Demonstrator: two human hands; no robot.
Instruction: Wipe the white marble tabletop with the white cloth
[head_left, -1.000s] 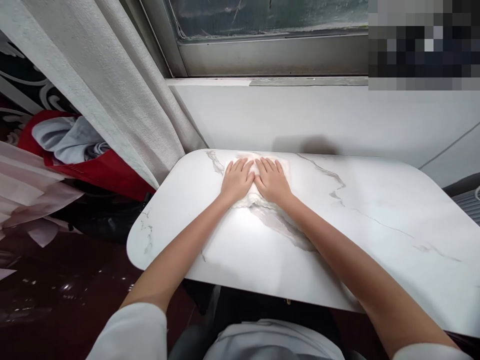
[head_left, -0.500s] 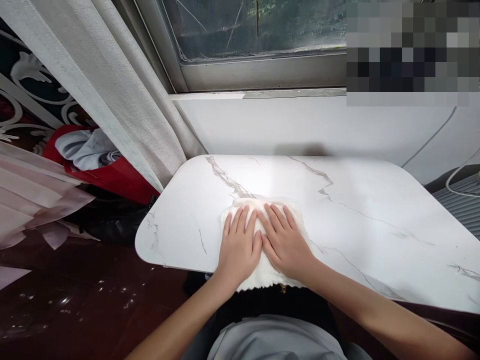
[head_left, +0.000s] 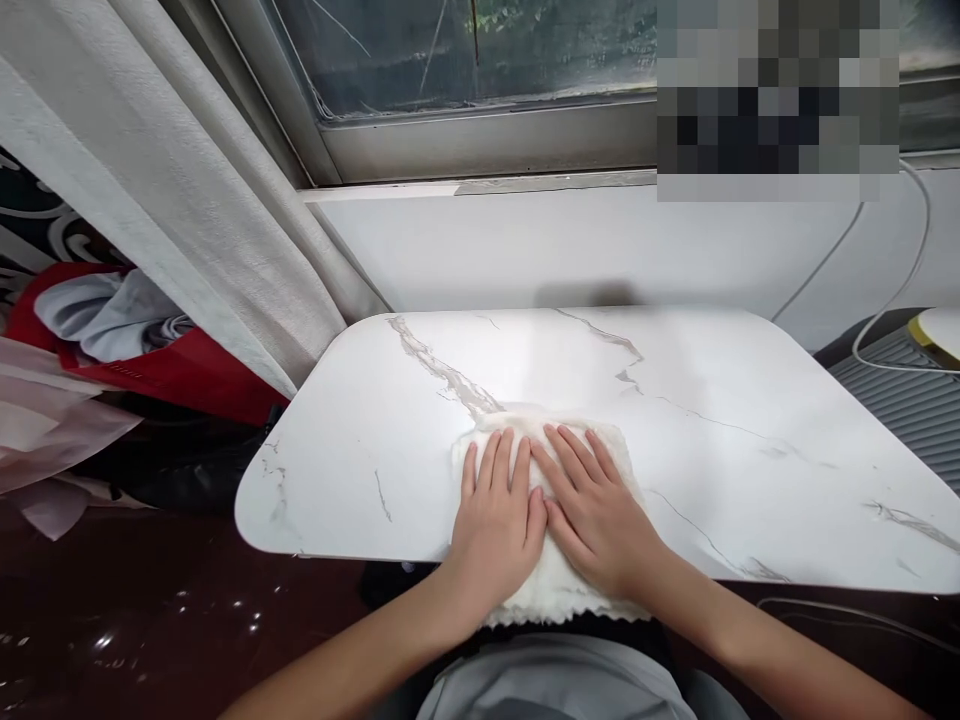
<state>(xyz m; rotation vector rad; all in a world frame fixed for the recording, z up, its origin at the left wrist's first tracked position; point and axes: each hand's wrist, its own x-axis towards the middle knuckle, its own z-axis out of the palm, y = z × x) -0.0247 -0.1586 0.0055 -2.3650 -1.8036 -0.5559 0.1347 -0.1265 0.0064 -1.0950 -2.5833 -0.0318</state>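
Observation:
A white, fluffy cloth lies spread on the white marble-patterned table, its scalloped lower edge hanging past the front edge close to my body. Flat on the left part of the cloth rests my left hand, fingers stretched forward. My right hand presses flat on the cloth's right part, its fingers also extended and slightly apart. The two thumbs nearly meet at the middle. Neither hand grasps the cloth; both palms cover much of it.
A pale curtain hangs at the left, beside a red bag with grey fabric in it. Behind the table are a white wall and a window. A grey ribbed object and a cable are at the right.
Both hands and the cloth have slid a little toward me and to the right over the table. More of the cloth overhangs the front edge. My view has turned slightly right.

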